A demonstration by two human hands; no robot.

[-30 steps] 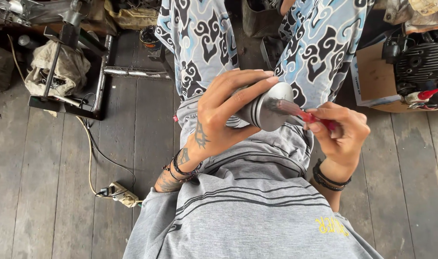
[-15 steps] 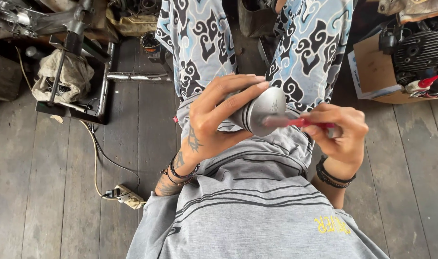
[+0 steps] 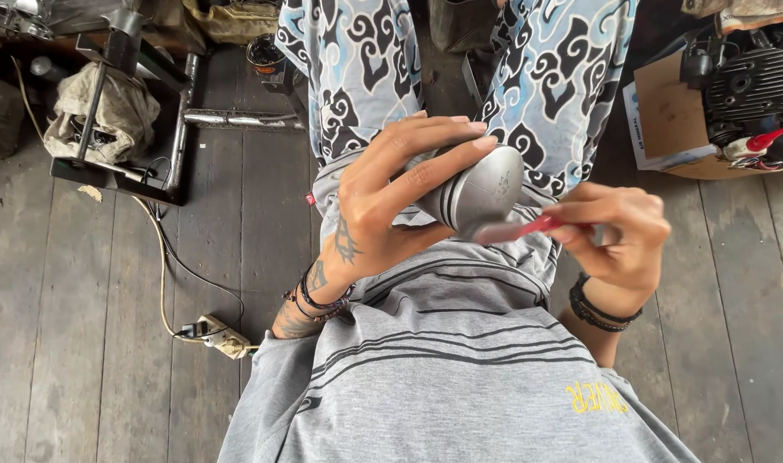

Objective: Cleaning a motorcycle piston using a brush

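Rounded grey metal piston (image 3: 481, 190), centre of frame above the lap: likely rigid, weighty, smooth-crowned, best gripped round its grooved side, as left hand (image 3: 391, 201) clasps it; right hand (image 3: 619, 236) pinching red-handled tool (image 3: 529, 228) against it.

Setting: small engine or motorcycle repair workshop. Evidence: worn grey plank floor (image 3: 83, 343); finned engine block (image 3: 756, 81) on cardboard (image 3: 666, 103); black metal stand (image 3: 181, 120) draped with oily rag (image 3: 117, 107); power strip (image 3: 220, 336) trailing cable.
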